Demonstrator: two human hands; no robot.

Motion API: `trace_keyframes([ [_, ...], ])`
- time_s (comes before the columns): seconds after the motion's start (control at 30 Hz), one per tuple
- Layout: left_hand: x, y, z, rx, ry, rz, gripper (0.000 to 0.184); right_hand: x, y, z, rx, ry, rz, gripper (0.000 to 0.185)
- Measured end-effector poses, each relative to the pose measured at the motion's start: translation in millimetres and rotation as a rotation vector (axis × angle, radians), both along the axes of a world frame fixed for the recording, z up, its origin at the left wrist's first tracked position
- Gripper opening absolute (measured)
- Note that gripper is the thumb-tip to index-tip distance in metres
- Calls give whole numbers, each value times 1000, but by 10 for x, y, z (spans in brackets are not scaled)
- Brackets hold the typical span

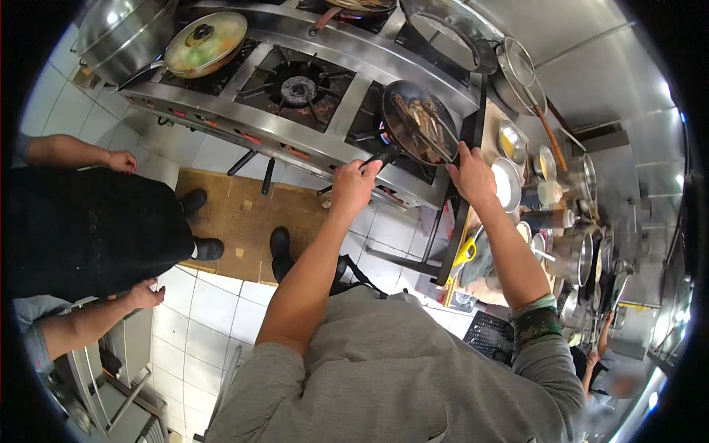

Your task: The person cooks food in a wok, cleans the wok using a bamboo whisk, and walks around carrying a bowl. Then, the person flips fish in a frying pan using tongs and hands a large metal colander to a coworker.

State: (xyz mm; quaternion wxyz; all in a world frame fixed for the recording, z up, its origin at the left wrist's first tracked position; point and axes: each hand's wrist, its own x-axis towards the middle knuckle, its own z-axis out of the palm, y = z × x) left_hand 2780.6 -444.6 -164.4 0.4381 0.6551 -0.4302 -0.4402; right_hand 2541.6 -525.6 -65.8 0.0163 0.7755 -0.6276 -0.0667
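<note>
Two bare hands work over one dark frying pan (441,108), which sits on the right-hand burner of the front row, a flame showing at its left edge. The left hand (353,184) is closed round its single black handle; the right hand (473,177) grips one metal utensil (441,150) (tongs, by the look of it) reaching into the browned food (413,118). To the left come one uncovered burner (298,90) and one lidded pan (198,71) with pale and green contents. Beside the stove (336,122), right of the right hand, two small metal bowls (511,140) hold something yellow. At left stands one person in a black apron (96,229), both hands apart from the pans.
</note>
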Motion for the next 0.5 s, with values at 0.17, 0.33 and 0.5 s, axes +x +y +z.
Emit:
trace_keyframes([
  [0.17,16,-11,0,31,14,18,50,-7,-40,-18,-5,21,19,63],
  [0.33,15,2,19,53,26,10,51,19,-32,-22,1,47,16,62],
  [0.5,4,-4,-32,39,29,6,52,-21,-34,-7,-13,13,11,60],
])
